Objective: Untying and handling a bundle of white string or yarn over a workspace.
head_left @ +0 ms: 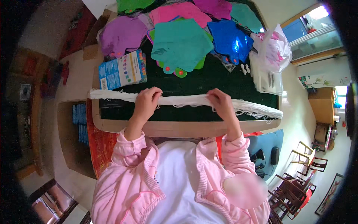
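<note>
A long bundle of white string (182,100) lies across the near part of the dark green tabletop, its ends reaching toward both side edges. My left hand (146,101) is closed on the bundle left of its middle, thumb and fingers pinched together. Further right, my right hand (220,101) pinches the same string between thumb and fingers. Between the hands the strands run nearly straight. Loose loops hang out at the right end. Beyond the string is a stack of flat scalloped pieces, with a teal one (182,43) on top.
Purple (125,35), pink (181,14) and shiny blue (231,39) pieces lie at the back. Printed packets (123,71) sit at left. A white plastic bag (274,50) and clear sleeves (264,76) are at right, near small white string bundles (245,69). An open cardboard box (76,138) stands beside the table.
</note>
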